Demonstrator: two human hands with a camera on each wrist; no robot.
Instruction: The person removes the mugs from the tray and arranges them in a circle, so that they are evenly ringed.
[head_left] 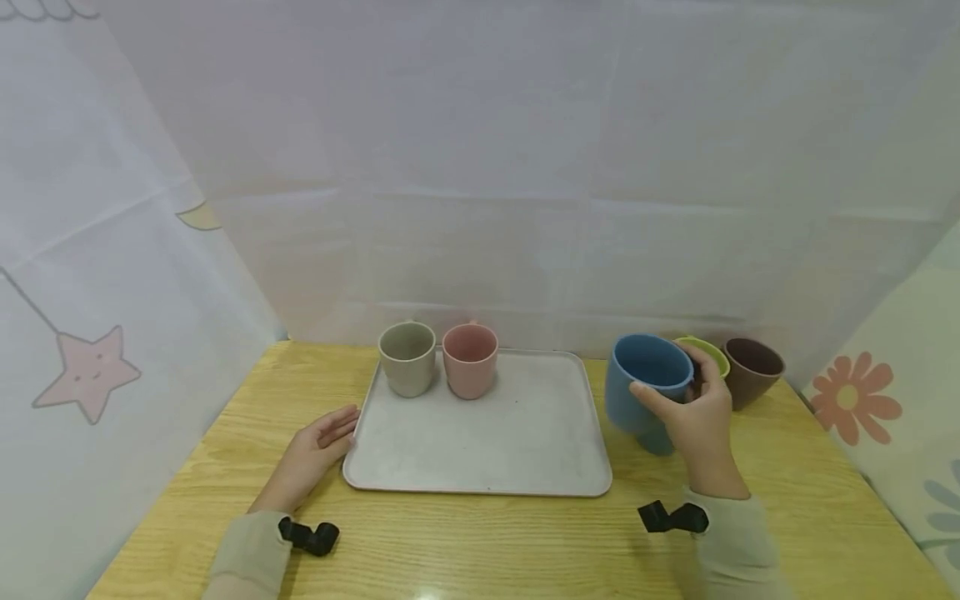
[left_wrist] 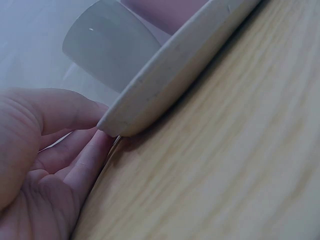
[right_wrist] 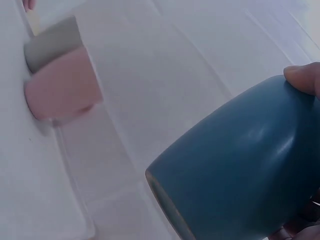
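Note:
My right hand (head_left: 701, 408) grips a blue mug (head_left: 637, 408) near its rim, thumb on the near side and fingers at the far side. The mug is off the table, right of the tray, and its base shows tilted in the right wrist view. Below it a darker blue piece (head_left: 657, 440), mostly hidden, stands on the table. My left hand (head_left: 307, 458) pinches the left edge of the pale tray (head_left: 480, 450), thumb on the rim and fingers low against the table. A grey-green mug (head_left: 408, 371) and a pink mug (head_left: 470, 367) stand upright at the tray's back left.
Behind my right hand are a lime-green mug (head_left: 708, 350), partly hidden, and a brown mug (head_left: 750, 371). A white cloth (head_left: 480, 208) hangs along the back of the wooden table (head_left: 465, 542). Printed cloths hang at both sides.

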